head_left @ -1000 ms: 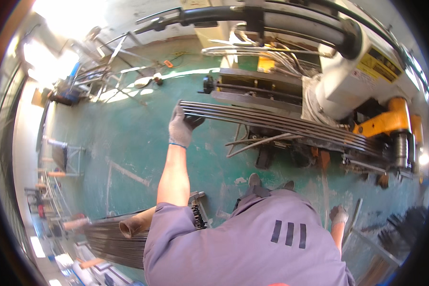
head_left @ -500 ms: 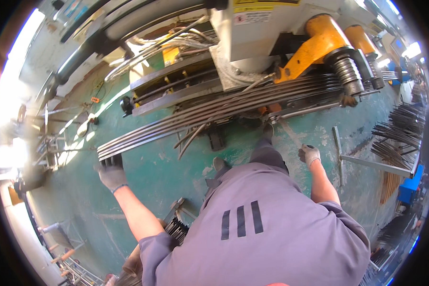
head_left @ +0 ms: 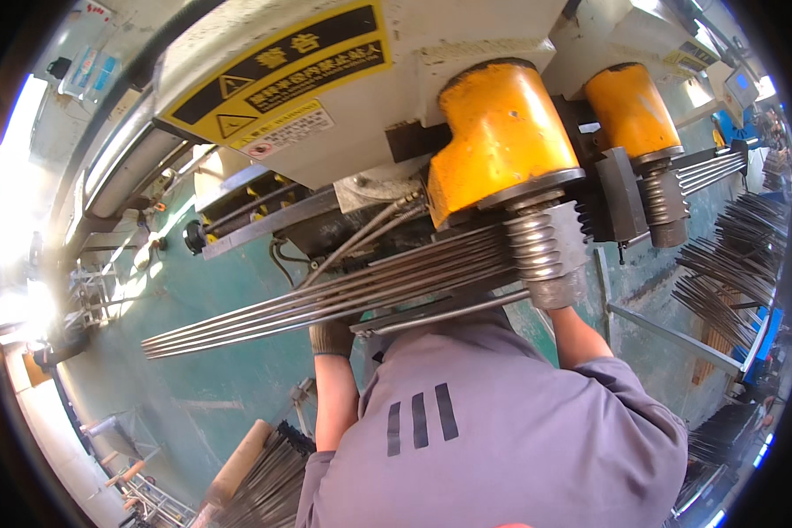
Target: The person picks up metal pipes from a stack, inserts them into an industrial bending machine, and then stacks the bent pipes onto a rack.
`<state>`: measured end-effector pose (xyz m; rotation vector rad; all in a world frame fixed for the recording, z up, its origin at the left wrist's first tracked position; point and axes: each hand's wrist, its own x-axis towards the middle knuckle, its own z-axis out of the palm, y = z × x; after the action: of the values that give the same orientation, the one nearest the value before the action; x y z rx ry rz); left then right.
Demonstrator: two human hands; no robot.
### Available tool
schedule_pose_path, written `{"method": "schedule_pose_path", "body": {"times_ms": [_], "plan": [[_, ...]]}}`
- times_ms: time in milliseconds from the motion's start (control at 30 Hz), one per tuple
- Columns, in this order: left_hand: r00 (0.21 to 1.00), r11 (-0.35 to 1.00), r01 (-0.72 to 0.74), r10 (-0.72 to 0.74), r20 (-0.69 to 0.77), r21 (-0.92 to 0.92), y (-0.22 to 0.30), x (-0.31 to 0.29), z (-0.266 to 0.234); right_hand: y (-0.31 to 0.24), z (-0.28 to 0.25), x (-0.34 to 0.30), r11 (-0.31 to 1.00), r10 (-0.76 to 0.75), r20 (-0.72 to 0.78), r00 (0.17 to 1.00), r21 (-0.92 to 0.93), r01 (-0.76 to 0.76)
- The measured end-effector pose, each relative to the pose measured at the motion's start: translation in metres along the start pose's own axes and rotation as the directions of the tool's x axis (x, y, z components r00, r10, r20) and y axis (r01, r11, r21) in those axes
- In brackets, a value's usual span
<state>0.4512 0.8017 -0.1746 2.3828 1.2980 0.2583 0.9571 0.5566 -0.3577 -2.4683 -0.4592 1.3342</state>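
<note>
The row of dark metal rods (head_left: 238, 328) lies side by side across the front of the machine, passing behind the coil-ringed post (head_left: 537, 246) beneath the nearer orange cylinder (head_left: 510, 132). The left ends overhang the green floor (head_left: 194, 286) freely, stepped slightly rather than flush. Bright rods (head_left: 711, 173) also show beyond the farther orange cylinder (head_left: 632, 110); whether they belong to the same row cannot be established.

The gloved left hand (head_left: 330, 339) is just below the row, its fingers hidden by the rods; whether it grasps, touches or merely passes under them cannot be determined. The right forearm (head_left: 576, 337) runs up behind the post, which conceals the right hand; its grip cannot be reported.

Progress, as judged: placing the row at the machine appears done or nearly so. Evening up the left ends appears outstanding. No bend is evident in the visible lengths, allowing for lens curvature, and whether anything clamps them cannot be told. Further stock lies apart from the machine: a rod bundle (head_left: 273, 488) at lower left beside a brown tube (head_left: 240, 462), and dark rod piles (head_left: 735, 251) at right.
</note>
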Motion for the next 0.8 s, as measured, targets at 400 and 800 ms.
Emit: {"method": "schedule_pose_path", "body": {"times_ms": [400, 800], "plan": [[0.889, -0.170, 0.192, -0.388, 0.244, -0.967, 0.002, 0.035, 0.002, -0.003, -0.011, -0.096, 0.918, 0.054, -0.216, 0.975, 0.395, 0.037], [0.941, -0.076, 0.239, -0.229, 0.250, -0.968, 0.024, 0.003, -0.032, -0.014, -0.013, -0.210, 0.723, 0.072, -0.456, 0.887, 0.636, 0.269]]}}
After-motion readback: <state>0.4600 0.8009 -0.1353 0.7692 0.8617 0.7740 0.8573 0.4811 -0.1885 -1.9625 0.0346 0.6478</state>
